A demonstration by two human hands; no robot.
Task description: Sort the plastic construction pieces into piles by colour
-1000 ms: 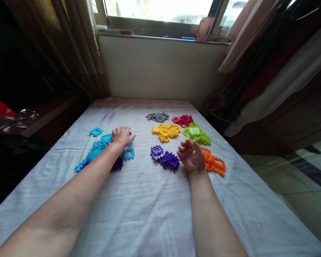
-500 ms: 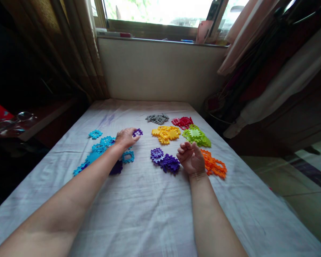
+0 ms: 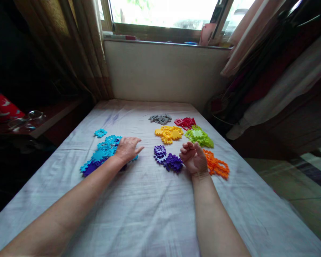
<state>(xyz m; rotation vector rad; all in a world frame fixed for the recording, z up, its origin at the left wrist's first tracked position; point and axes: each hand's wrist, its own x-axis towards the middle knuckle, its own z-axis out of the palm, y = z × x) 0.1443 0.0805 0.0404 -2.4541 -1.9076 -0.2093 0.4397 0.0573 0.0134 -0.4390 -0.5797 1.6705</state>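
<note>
My left hand point(image 3: 128, 148) hovers at the right side of a mixed pile of light-blue interlocking plastic pieces point(image 3: 99, 155) and dark purple ones point(image 3: 89, 167). Its thumb and fingers are apart with nothing between them, and it hides part of that pile. Palm up, my right hand point(image 3: 194, 157) rests with loosely curled fingers, holding nothing. It lies between a purple pile point(image 3: 173, 162) and an orange pile point(image 3: 218, 167). A lighter purple square piece point(image 3: 159, 150) tops the left part of the purple group.
Farther back lie yellow pieces point(image 3: 169, 134), lime-green pieces point(image 3: 199, 135), red pieces point(image 3: 186, 122) and grey pieces point(image 3: 160, 119). One light-blue piece point(image 3: 100, 133) sits apart at left. Everything is on a white sheet point(image 3: 149, 207). Eyeglasses point(image 3: 36, 115) lie on a dark side table.
The purple piece that my left hand held has left its fingers. That hand has moved back toward the blue pile and opened. The view has shifted slightly; my right hand stays put.
</note>
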